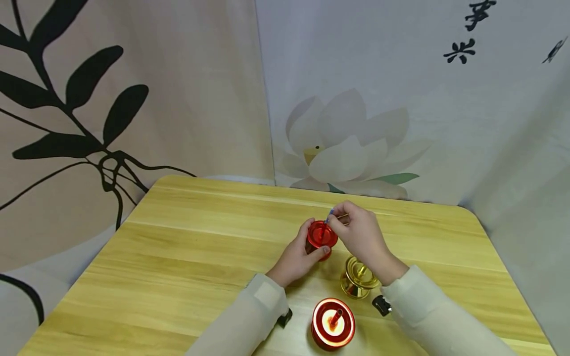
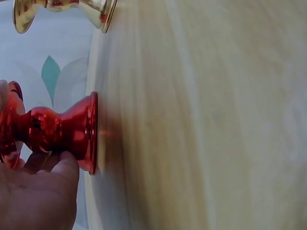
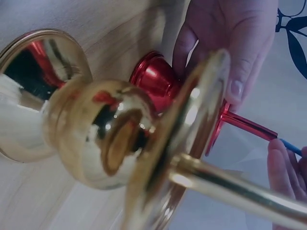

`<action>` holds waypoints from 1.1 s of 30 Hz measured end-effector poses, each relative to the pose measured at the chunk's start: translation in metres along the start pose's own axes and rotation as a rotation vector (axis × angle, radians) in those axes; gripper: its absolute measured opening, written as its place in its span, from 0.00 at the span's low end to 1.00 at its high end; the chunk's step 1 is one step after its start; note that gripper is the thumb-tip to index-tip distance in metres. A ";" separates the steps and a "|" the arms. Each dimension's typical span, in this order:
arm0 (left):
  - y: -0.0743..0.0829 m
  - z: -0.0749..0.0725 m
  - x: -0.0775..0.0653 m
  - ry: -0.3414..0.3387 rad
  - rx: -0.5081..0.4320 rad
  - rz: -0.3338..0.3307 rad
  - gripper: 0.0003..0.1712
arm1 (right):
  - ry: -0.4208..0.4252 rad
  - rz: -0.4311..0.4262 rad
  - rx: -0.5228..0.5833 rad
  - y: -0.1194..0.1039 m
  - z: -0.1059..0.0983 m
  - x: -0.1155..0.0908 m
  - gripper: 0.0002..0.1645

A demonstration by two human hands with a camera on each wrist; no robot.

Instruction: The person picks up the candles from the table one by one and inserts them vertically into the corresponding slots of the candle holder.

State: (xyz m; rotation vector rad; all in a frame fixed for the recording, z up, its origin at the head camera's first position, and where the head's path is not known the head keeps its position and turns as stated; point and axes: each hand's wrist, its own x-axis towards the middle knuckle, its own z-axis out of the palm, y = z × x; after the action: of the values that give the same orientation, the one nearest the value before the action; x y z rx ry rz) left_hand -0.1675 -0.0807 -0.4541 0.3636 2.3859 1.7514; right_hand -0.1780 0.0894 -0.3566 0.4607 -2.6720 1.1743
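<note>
My left hand [image 1: 294, 261] grips a shiny red candlestick [image 1: 321, 236] near the middle of the table. In the left wrist view the thumb lies against the waisted body of that red candlestick [image 2: 72, 129]. My right hand [image 1: 361, 238] is just above and to the right, its fingertips pinching a thin blue stick [image 1: 330, 213]. In the right wrist view the blue stick [image 3: 290, 146] meets the tip of the red stem [image 3: 249, 125]; whether it goes inside cannot be told. The palm side of the right hand is mostly hidden.
A gold candlestick [image 1: 356, 279] stands under my right wrist and looms close in the right wrist view. Nearer the front, a second red candlestick [image 1: 333, 324] stands upright on the wooden table [image 1: 200, 257]. Printed cloth [image 1: 213, 89] hangs behind the table.
</note>
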 end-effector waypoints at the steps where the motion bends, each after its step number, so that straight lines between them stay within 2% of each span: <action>1: 0.000 0.000 0.000 0.000 0.001 0.001 0.47 | -0.002 0.002 -0.002 0.000 0.000 0.000 0.04; 11: -0.001 0.005 0.000 -0.001 0.000 0.002 0.47 | -0.057 0.033 -0.041 0.001 0.000 -0.002 0.05; 17: 0.001 0.006 -0.001 0.000 0.005 0.006 0.47 | -0.063 0.038 -0.048 0.002 -0.002 -0.005 0.07; 33: -0.002 0.002 0.000 0.015 0.021 0.018 0.46 | -0.071 0.019 -0.101 0.007 -0.022 -0.015 0.09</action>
State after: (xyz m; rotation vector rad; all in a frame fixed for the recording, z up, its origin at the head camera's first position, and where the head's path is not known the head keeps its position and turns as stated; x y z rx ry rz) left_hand -0.1671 -0.0796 -0.4568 0.3772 2.4204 1.7436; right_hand -0.1653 0.1132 -0.3516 0.4704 -2.7864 1.0407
